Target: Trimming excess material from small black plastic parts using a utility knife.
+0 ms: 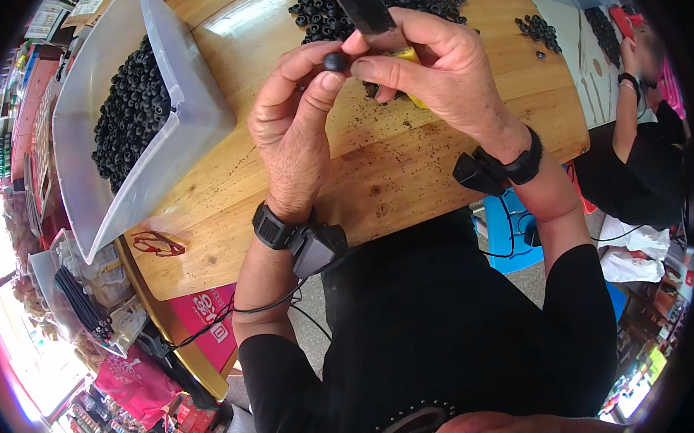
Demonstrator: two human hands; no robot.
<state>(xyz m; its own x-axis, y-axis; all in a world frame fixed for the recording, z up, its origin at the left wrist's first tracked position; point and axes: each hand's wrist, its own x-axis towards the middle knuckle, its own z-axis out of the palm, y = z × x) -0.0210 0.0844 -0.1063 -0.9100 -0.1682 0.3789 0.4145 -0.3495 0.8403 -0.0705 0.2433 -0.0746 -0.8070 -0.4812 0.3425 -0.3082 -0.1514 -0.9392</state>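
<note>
My left hand pinches a small round black part between thumb and fingertips above the wooden table. Close beside it, my right hand is closed around a knife with a broad dark blade and some yellow at its grip. The blade points away from me, and my right thumb reaches toward the black part. Whether the blade's edge touches the part cannot be made out. Beyond both hands lies a pile of similar black parts, partly hidden by the blade and fingers.
A clear plastic bin with many black parts stands tilted-looking at the left. Dark crumbs dot the wooden table; red-framed glasses lie near its left corner. More black parts sit far right, near another person's arm.
</note>
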